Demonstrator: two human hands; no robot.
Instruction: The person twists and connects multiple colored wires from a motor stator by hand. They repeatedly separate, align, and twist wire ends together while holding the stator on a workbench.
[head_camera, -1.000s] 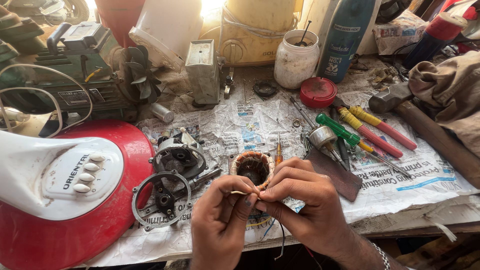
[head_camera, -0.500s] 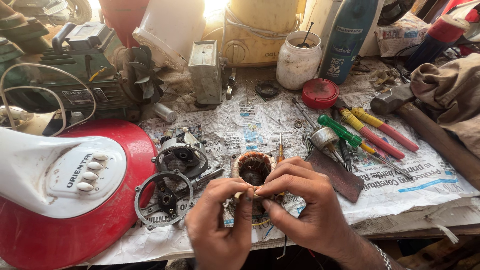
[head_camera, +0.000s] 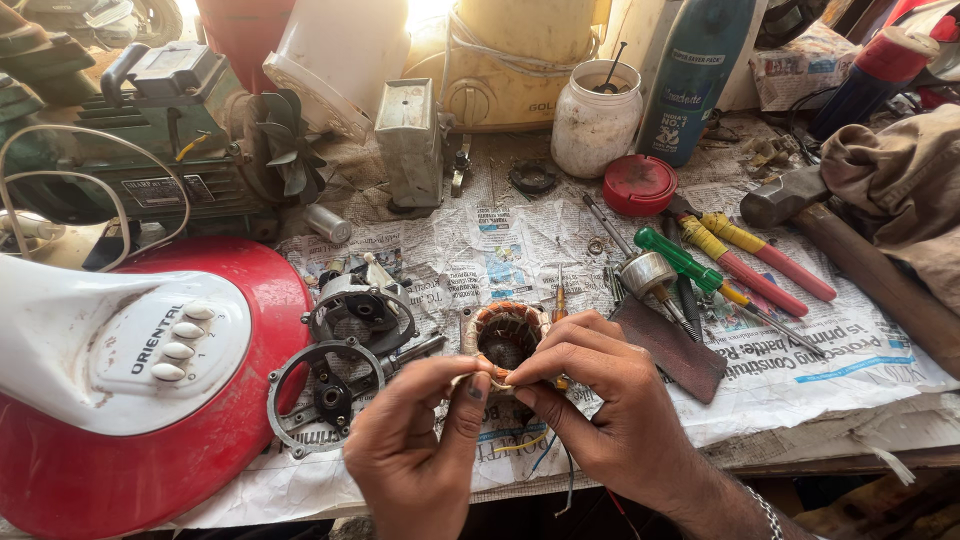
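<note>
Both hands meet at the near edge of a small motor stator (head_camera: 505, 335), a ring of copper-coloured windings that sits on the newspaper-covered tabletop (head_camera: 480, 240). The left hand (head_camera: 415, 450) has thumb and forefinger pressed together on what looks like a thin pale wire end at the stator's front rim, and the right hand (head_camera: 610, 400) pinches the same spot from the other side, its fingers curled over the ring's right edge. The step in hand appears to be working on a winding lead at the rim. The next move likely calls for a steady pull or twist with fine fingertip control, as the wire looks thin enough to snap.

The stator lies directly beyond the fingertips, touching them, near the front edge of the tabletop. Just left of it rest 2 dark metal motor end brackets (head_camera: 340, 360), and beyond those a red and white fan base (head_camera: 130, 380). To the right lie several screwdrivers (head_camera: 720, 265) with green, yellow and red handles, and a hammer (head_camera: 850, 250).
</note>
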